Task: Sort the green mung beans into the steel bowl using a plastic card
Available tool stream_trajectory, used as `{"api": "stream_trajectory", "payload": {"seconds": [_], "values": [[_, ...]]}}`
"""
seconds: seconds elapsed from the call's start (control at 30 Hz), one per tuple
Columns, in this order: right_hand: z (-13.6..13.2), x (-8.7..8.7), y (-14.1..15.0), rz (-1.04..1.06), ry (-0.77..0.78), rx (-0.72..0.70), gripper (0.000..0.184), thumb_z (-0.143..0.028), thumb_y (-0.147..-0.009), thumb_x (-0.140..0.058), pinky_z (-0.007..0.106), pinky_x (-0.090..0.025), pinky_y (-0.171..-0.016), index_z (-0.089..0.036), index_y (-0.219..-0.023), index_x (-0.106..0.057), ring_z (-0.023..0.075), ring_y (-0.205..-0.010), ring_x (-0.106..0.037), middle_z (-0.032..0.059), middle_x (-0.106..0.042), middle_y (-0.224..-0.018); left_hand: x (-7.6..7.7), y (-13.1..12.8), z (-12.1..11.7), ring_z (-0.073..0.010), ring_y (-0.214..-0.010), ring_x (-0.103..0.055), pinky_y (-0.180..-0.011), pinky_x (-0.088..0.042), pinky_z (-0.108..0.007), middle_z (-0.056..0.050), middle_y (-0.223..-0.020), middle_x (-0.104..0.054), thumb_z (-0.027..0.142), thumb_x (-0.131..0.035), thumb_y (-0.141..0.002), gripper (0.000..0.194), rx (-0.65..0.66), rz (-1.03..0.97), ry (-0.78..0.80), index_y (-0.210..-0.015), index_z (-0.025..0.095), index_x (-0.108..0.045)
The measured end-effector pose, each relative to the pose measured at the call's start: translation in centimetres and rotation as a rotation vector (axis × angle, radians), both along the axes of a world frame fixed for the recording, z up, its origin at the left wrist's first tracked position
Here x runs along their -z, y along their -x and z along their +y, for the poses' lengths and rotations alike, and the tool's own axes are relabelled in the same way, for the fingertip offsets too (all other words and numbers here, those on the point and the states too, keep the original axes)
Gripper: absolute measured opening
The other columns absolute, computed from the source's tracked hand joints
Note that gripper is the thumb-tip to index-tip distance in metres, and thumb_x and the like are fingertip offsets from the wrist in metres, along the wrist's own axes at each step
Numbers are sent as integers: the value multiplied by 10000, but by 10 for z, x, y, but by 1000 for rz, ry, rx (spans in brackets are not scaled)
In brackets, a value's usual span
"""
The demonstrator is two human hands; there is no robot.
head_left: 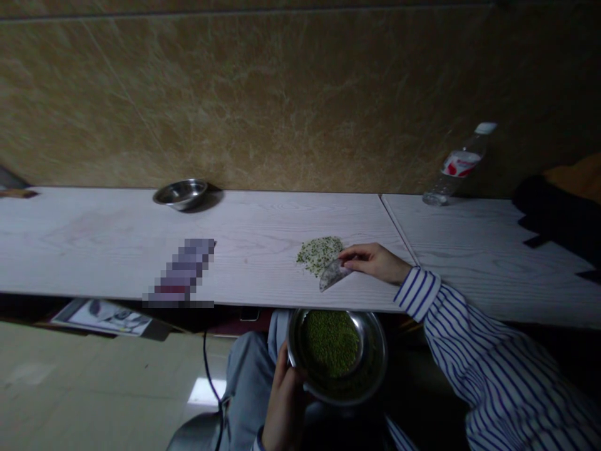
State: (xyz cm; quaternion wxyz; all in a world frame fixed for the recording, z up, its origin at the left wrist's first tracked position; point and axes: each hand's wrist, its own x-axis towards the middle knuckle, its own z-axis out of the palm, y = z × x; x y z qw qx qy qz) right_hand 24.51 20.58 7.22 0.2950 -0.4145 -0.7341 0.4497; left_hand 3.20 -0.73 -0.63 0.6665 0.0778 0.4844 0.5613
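Note:
My left hand [286, 391] grips the near left rim of a metal bowl [378, 376], which is tilted below the table's front edge. Many small green beans [331, 341], like mung beans, lie in this bowl. Above it, my right hand [378, 262] pinches a thin, greyish, speckled scraper-like sheet [332, 274], its curved edge down on the tabletop. Beside that sheet spreads a patch of green beans mixed with small white grains [319, 252]. The fingertips under the sheet are hidden.
A second metal bowl [181, 195] stands by the wall at left. A blurred-out flat object [183, 272] lies near the front edge of the white table [263, 219]. A plastic bottle [457, 166] stands at right, near dark cloth [558, 213]. A cable [206, 363] hangs below.

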Motion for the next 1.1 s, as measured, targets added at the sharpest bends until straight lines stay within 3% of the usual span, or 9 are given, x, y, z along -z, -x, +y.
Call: {"api": "stream_trajectory", "payload": {"seconds": [0.4,0.67,0.8,0.93,1.1], "values": [[14,9,9,57,-71,43,253,-269,-751,-721,348,-527,-762,-214,-986,-793,182,-829,-675,48,-779,-921,-6,-8,4,-282,-1049,-622,-890,-505,-405,-88,-1265,-675,261,-662,-726,760,-26,-4,-3,-1466,304,-493],[16,12,9,59,-107,59,233,-255,-774,-715,339,-527,-730,-218,-992,-789,178,-792,-669,50,-783,-925,-5,-12,4,-210,-832,-624,-801,-536,-361,-86,-1163,-692,221,-641,-753,700,-21,-23,-15,-1437,279,-500],[18,13,9,64,-164,97,219,-258,-791,-713,342,-524,-708,-221,-993,-788,169,-735,-652,46,-784,-925,-2,-12,4,-249,-883,-629,-785,-542,-378,-95,-1174,-675,221,-653,-740,664,-12,-15,-48,-1390,296,-539],[20,11,7,133,-224,148,216,-263,-799,-710,350,-536,-734,-228,-999,-782,181,-792,-669,46,-788,-937,2,-11,4,-295,-1018,-616,-802,-542,-395,-109,-1327,-615,252,-660,-745,678,-8,-7,-55,-1409,312,-531],[13,14,1,161,-235,193,248,-285,-794,-714,368,-562,-774,-220,-1025,-775,193,-838,-691,57,-786,-966,3,-12,8,-284,-1050,-612,-825,-539,-389,-100,-1333,-610,222,-636,-751,743,3,-32,-47,-1469,309,-464]]}}
